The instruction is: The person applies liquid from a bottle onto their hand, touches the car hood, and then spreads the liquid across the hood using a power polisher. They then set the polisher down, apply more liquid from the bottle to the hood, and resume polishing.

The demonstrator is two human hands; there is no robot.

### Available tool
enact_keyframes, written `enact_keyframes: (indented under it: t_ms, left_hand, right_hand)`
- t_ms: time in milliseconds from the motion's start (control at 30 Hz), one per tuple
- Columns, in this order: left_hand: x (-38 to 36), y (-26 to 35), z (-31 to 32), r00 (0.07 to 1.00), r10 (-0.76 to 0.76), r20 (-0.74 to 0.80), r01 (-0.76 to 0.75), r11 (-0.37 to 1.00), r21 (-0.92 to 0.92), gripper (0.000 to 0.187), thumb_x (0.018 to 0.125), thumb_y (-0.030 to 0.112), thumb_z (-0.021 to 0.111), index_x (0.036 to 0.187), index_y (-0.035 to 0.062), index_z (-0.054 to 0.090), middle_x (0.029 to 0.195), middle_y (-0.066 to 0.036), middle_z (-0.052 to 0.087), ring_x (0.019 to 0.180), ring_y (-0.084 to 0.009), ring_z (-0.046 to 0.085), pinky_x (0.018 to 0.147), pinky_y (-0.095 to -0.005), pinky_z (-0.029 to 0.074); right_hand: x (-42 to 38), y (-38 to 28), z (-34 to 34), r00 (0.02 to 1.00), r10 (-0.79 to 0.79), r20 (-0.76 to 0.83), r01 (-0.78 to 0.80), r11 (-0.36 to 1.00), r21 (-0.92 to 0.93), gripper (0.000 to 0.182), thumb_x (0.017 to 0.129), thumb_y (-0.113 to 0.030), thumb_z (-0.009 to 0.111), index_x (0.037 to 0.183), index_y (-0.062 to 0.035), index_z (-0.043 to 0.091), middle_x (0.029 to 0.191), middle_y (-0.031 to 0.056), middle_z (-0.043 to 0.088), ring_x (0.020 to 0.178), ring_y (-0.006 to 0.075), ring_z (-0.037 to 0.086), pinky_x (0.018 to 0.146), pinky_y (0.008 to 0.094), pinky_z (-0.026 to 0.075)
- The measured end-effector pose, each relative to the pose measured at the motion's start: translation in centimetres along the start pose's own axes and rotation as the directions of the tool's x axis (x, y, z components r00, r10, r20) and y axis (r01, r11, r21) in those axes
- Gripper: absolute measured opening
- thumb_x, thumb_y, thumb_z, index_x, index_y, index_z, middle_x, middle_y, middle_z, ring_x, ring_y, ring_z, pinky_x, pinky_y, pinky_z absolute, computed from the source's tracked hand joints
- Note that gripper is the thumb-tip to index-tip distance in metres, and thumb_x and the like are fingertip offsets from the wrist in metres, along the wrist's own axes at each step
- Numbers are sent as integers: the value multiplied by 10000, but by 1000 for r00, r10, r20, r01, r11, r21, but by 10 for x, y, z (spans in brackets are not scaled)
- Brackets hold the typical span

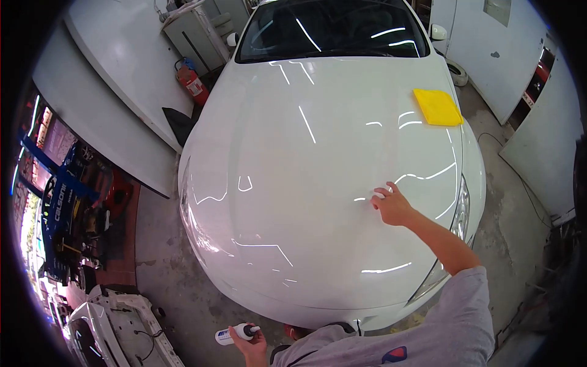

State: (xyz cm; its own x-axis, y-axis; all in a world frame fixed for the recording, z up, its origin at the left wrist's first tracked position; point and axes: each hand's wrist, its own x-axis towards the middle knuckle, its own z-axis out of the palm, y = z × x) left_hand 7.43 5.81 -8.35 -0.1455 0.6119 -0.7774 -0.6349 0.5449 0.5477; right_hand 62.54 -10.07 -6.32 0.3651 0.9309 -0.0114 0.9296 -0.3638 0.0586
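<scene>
The white car hood (293, 183) fills the middle of the head view. My right hand (391, 205) is over its right half, with the fingers curled together at the surface. Something small and whitish shows between those fingers, but it blends with the paint and I cannot make out what it is. Low in the view, in front of the bumper, my left hand (252, 347) is wrapped round a white bottle (226, 337) with a black cap. The bottle is tipped sideways, its nozzle pointing right. A folded yellow cloth (438, 107) lies on the hood's far right edge.
A red fire extinguisher (192, 84) stands left of the car by a white panel (116, 104). A detached white car part (125, 330) is at the lower left. A tire (457, 73) and a dark cable (520, 174) are on the right-hand floor.
</scene>
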Motion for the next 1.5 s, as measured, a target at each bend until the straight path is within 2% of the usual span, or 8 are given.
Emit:
enact_keyframes:
  t_ms: [67,233,500,867,933,1000,1067,1500]
  left_hand:
    - [0,-1,4,1000,-16,-4,16,1000,14,430,756,496,734,947,151,562,791,-33,634,718,-195,641,628,-300,532]
    - [-5,-7,9,996,-72,60,68,995,69,448,761,482,730,992,148,540,809,-40,632,726,-196,639,650,-304,528]
    - [-11,2,-5,997,-60,44,61,998,-32,424,776,460,723,976,130,547,819,-58,633,723,-207,635,672,-317,541]
    - [-4,-3,23,969,-40,245,15,994,105,391,807,439,711,1034,157,564,904,-41,647,816,-228,636,758,-353,519]
    - [-9,-12,42,928,-37,372,-10,992,124,364,859,413,668,1068,135,560,966,-50,648,850,-231,635,771,-354,517]
    - [-14,-20,61,834,-15,552,-67,990,128,335,915,359,614,1112,97,549,1043,-87,643,881,-250,640,782,-373,526]
    - [-25,-26,80,767,18,642,-121,986,116,320,940,293,593,1142,53,532,1090,-129,632,917,-275,641,813,-391,533]
    - [-76,-16,119,408,87,909,-426,899,105,461,852,186,723,1194,-7,481,1091,-145,637,944,-240,658,830,-362,542]
  right_hand:
    - [4,9,-14,986,-32,164,-1,980,197,224,798,-29,496,1006,-86,559,1056,107,630,1293,262,421,1113,514,225]
    - [41,73,-10,937,302,-175,-284,951,121,219,793,-28,502,992,-100,560,988,95,650,1274,258,449,1096,514,234]
    - [33,28,14,967,221,128,-152,901,-407,221,895,-162,483,982,-65,662,1011,118,666,1177,286,513,1089,546,231]
    - [-36,-99,-3,986,168,-16,-167,985,48,201,782,-113,587,976,-61,595,976,94,654,1052,255,565,987,536,334]
    - [-59,-155,-19,930,365,-33,-301,812,501,260,772,-88,611,1023,-70,543,1036,101,659,1032,237,576,885,482,415]
    - [-79,-207,-14,914,360,188,-228,72,971,267,826,-44,589,1081,-67,512,1170,128,629,1073,223,570,843,401,486]
    - [-94,-257,-46,878,164,449,-245,-652,717,248,887,-30,551,1126,-54,487,1287,145,566,1130,224,551,849,362,523]
    - [-104,-330,-96,906,39,421,-168,-880,444,344,937,-81,540,1250,-55,399,1301,193,528,1174,276,540,965,477,485]
